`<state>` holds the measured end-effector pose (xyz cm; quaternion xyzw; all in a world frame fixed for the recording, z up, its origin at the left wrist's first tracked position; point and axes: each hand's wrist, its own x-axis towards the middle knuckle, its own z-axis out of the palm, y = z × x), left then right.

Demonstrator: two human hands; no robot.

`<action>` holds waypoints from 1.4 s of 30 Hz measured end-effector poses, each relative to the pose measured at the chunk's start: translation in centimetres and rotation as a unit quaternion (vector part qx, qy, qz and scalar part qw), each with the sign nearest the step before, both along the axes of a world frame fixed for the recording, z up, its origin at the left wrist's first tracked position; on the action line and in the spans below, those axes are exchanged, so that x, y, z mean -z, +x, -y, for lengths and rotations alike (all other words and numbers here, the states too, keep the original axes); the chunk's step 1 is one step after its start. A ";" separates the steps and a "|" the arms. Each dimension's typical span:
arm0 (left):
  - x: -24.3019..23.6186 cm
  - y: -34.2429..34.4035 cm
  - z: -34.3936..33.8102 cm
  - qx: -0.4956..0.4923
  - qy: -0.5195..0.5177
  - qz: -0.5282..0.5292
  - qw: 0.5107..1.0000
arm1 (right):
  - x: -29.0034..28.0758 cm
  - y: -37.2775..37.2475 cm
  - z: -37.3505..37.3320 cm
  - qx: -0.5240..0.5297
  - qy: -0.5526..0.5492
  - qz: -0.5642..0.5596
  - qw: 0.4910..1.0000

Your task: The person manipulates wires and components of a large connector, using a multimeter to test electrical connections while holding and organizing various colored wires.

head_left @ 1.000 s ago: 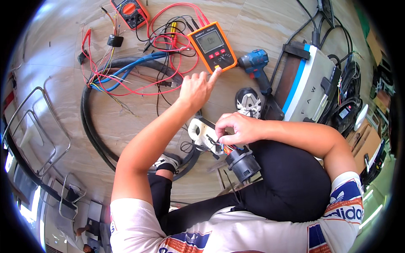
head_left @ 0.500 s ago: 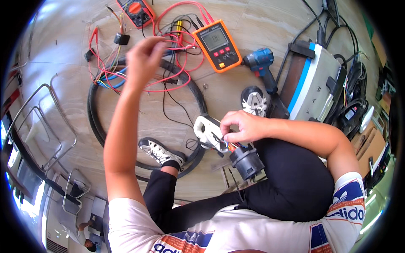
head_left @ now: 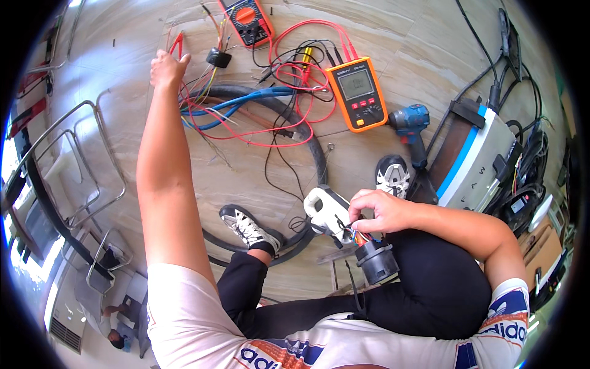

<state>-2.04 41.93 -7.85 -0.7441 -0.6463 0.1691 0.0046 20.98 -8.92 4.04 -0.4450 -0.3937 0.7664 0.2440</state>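
My left hand reaches far out at the upper left, thumb and fingers apart around the lower end of a red alligator clip; whether they touch it I cannot make out. Beside it lies a wire bundle wrapped in black tape. Over my bent knee, my right hand pinches thin coloured wires that come out of a round black connector. Right behind those wires rests a white charging-plug handle. The fingertips partly hide the wires.
An orange meter and a red multimeter lie on the floor amid tangled red and black leads. A thick black cable loops around my foot. Right of these are a blue cordless driver and a grey case.
My left hand has moved outward to the left, from above the leads to the red clip. My right hand keeps its pinch on the wires. The whole view has shifted.
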 end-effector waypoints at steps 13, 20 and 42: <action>2.0 0.8 -0.9 0.115 0.007 -0.100 0.988 | 0.6 0.1 0.5 0.016 0.008 -0.031 0.999; 1.7 1.1 -1.0 0.092 0.017 -0.088 0.992 | 0.9 0.2 0.5 0.013 0.014 -0.028 0.999; -7.5 -11.6 10.3 -0.148 0.001 0.559 0.816 | -0.5 -0.8 0.8 0.032 -0.005 0.041 0.999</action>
